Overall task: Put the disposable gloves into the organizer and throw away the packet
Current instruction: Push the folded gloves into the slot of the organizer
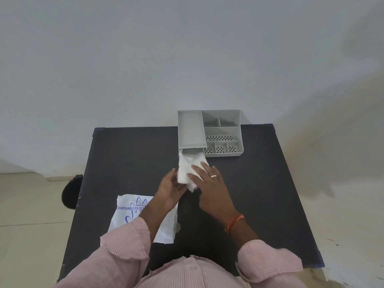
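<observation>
A grey plastic organizer (pixel 222 129) stands at the far middle of the dark table, with a drawer (pixel 190 151) pulled out at its left front. A white stack of disposable gloves (pixel 188 169) lies half in that drawer and hangs over its front. My left hand (pixel 171 189) holds the stack from the left and below. My right hand (pixel 207 179), wearing a ring, lies flat on top of the stack, fingers spread. The white packet (pixel 126 213) with blue print lies flat near the left front of the table, partly under my left forearm.
The dark table (pixel 259 194) ends close to a pale wall behind the organizer. A black round object (pixel 70 192) sits on the floor off the table's left edge. The organizer's right compartments have perforated bottoms.
</observation>
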